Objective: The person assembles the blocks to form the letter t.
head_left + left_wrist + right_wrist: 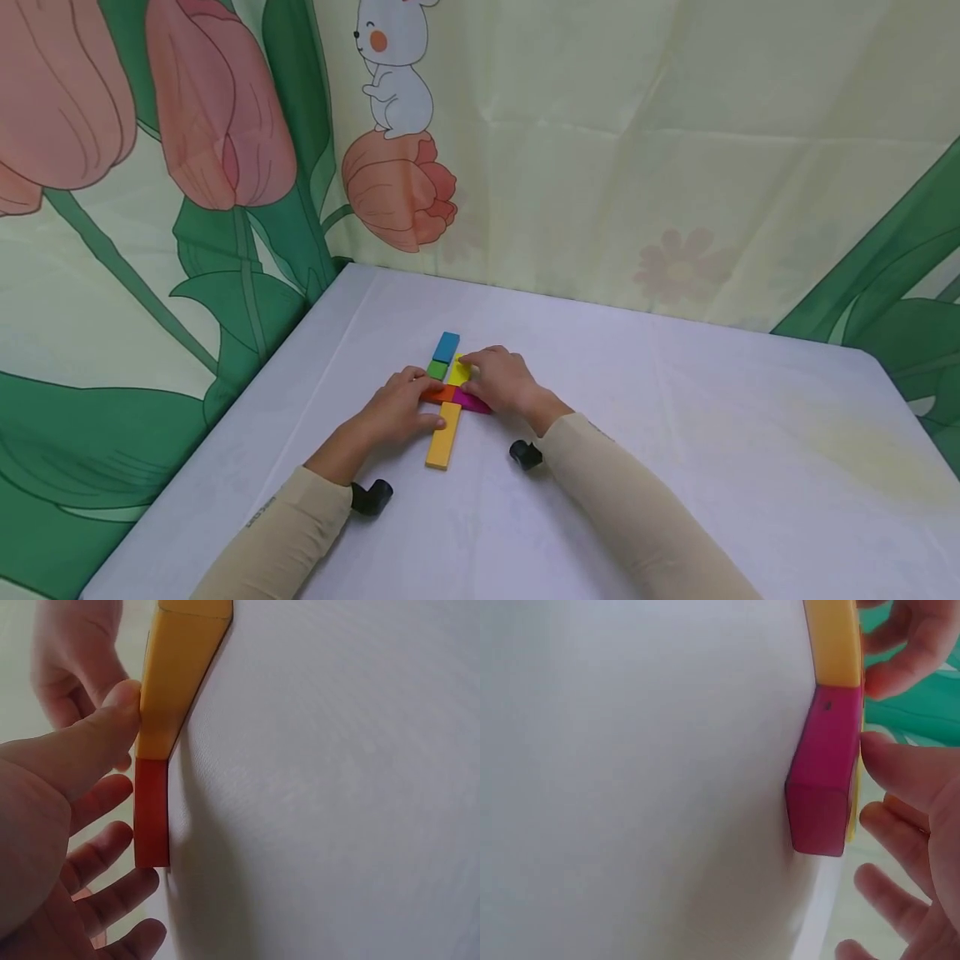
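At the middle of the head view, six blocks are found laid flat on a white table (675, 467): a blue block (447, 346) and a green block (437, 369) end to end, a yellow block (459, 372) alongside, an orange block (437, 396) and a magenta block (471, 403) forming a crosspiece, and an amber block (444, 437) running down from their junction. The left hand (397, 408) is placed over the orange and amber blocks, the right hand (506, 383) over the yellow and magenta. No loose block is seen, so the laying is judged largely done, with alignment perhaps left to be trued. In the left wrist view, the amber block is touched by the thumb at upper left; the other fingers are loosely spread beside the orange block, and nothing is gripped. In the right wrist view, the magenta block, right of centre, is met by the amber block's end; its edge is touched by the thumb, the fingers being parted, and no closed hold is shown. Whether every joint is tight cannot be told.
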{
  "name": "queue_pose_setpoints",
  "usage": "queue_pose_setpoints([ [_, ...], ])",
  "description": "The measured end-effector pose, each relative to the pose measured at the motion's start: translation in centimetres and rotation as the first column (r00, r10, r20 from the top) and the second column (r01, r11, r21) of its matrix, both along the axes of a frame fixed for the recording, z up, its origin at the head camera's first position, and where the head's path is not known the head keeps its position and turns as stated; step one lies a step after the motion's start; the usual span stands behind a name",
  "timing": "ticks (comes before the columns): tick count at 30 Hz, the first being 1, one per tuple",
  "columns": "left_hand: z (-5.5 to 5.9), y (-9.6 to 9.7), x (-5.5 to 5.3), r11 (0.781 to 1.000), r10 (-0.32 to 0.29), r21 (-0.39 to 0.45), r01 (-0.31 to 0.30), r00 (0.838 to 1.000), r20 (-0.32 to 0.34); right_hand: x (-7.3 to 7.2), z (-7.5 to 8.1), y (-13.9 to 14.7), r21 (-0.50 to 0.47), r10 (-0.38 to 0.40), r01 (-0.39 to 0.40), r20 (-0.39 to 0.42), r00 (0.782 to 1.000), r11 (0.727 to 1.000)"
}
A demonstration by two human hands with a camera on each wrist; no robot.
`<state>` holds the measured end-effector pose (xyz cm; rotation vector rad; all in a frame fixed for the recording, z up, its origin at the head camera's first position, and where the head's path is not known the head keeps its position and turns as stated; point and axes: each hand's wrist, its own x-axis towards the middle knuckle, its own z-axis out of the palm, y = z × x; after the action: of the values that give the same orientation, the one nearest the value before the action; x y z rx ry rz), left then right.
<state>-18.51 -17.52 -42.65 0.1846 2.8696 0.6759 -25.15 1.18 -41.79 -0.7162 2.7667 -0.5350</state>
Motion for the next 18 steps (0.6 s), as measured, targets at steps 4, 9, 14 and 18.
queue_pose_setpoints([
  [4, 0.0, -0.3, -0.1, 1.000, -0.018, -0.002, 0.018, 1.000, -0.017, 0.4, 0.0, 0.1, -0.024, -0.005, 0.005, -0.002, 1.000, 1.000],
  [9, 0.2, -1.0, -0.1, 0.999, -0.029, 0.019, 0.030, 0.996, -0.081, 0.9, -0.1, 0.3, -0.046, 0.023, -0.023, 0.002, 1.000, 0.999],
  [14, 1.0, -1.8, -0.1, 0.992, 0.009, 0.123, 0.006, 0.992, -0.124, 1.3, 0.0, 0.4, -0.047, 0.058, -0.059, -0.011, 0.998, 0.997],
  [18, 1.5, -2.0, -0.2, 0.987, 0.041, 0.158, -0.025, 0.994, -0.099, 1.6, -0.1, 0.4, -0.024, 0.055, -0.055, 0.001, 0.998, 0.998],
])
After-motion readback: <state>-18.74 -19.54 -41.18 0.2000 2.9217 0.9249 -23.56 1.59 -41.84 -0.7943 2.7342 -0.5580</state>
